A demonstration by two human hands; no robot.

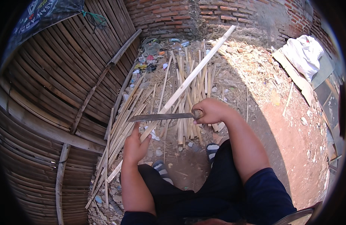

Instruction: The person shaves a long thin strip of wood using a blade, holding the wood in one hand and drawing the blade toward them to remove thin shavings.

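Note:
My right hand (212, 111) is closed round the short wooden handle of a long machete (161, 117). Its dark blade points left and lies across a long, pale bamboo strip (195, 73). That strip slants from beside my left leg up toward the brick wall. Lower down, my left hand (135, 147) grips it, thumb on the right side and index finger reaching up close to the blade's tip. The other fingers of this hand are partly hidden. Beyond the blade, many cut bamboo strips (186, 97) are piled on the ground.
A bamboo-slat wall (49, 63) with poles rises on my left. More strips (120, 123) lie along its foot. Ahead stands a brick wall (165, 17) with scattered litter (152, 56) below. A white sack (304, 56) rests at far right. My sandalled feet (162, 170) are near the pile.

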